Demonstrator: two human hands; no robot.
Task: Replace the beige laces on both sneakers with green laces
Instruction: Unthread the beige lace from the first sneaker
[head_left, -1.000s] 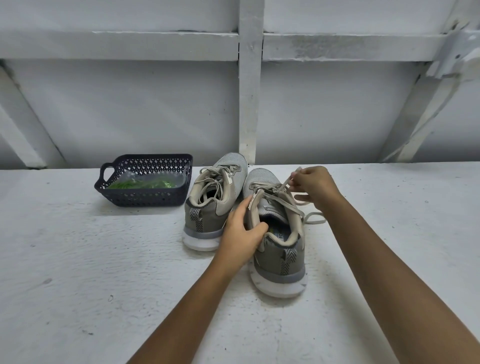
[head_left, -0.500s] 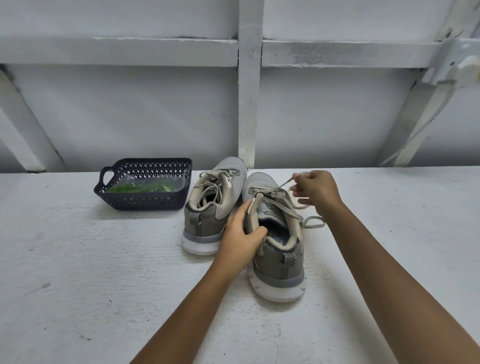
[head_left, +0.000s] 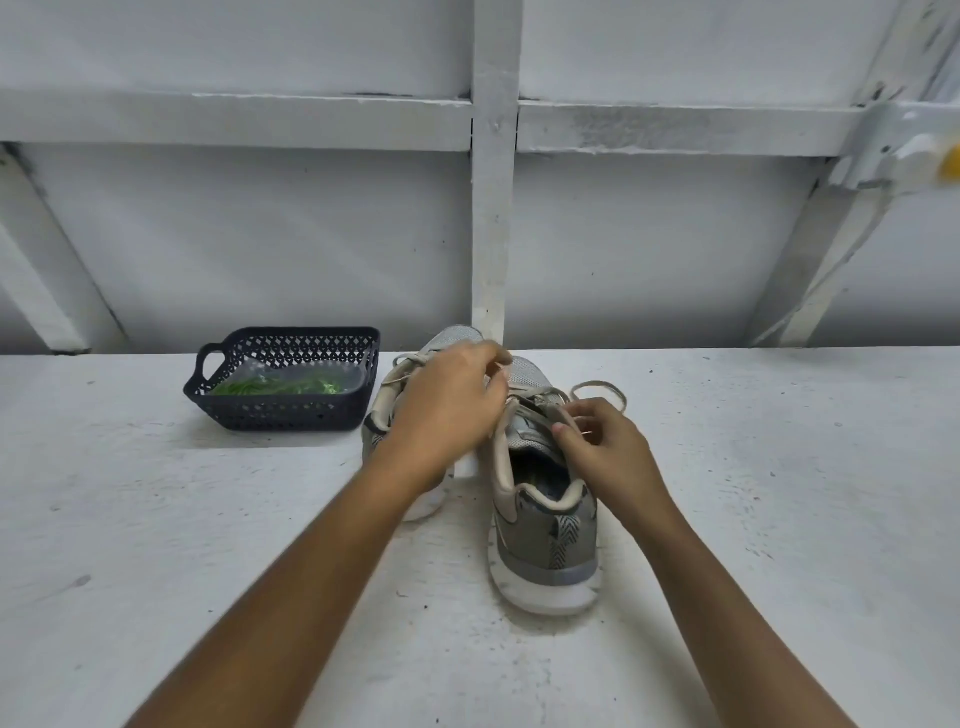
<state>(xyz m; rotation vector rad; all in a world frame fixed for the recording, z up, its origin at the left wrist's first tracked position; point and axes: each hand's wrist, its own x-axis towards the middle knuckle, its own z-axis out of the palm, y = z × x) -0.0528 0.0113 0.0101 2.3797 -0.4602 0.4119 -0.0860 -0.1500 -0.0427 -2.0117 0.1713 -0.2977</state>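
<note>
Two grey sneakers with beige laces stand side by side on the white surface, heels toward me. The right sneaker (head_left: 545, 540) is in full view; the left sneaker (head_left: 387, 410) is largely hidden behind my left hand (head_left: 447, 410). My left hand reaches over the right sneaker's lacing and pinches a beige lace (head_left: 597, 387) near the toe end. My right hand (head_left: 602, 452) pinches the lace at the upper eyelets on the shoe's right side. A loose loop of lace lies on the surface to the right of the shoe. Green laces (head_left: 280, 387) lie in a clear bag inside the basket.
A dark perforated plastic basket (head_left: 283, 415) with a handle stands left of the sneakers, near the back of the surface. A white wall with a vertical beam (head_left: 493, 208) and slanted braces rises right behind the shoes.
My left hand left the right sneaker's collar and moved up over its lacing. My right hand came back toward me to the upper eyelets. The lace loop now lies looser beside the shoe.
</note>
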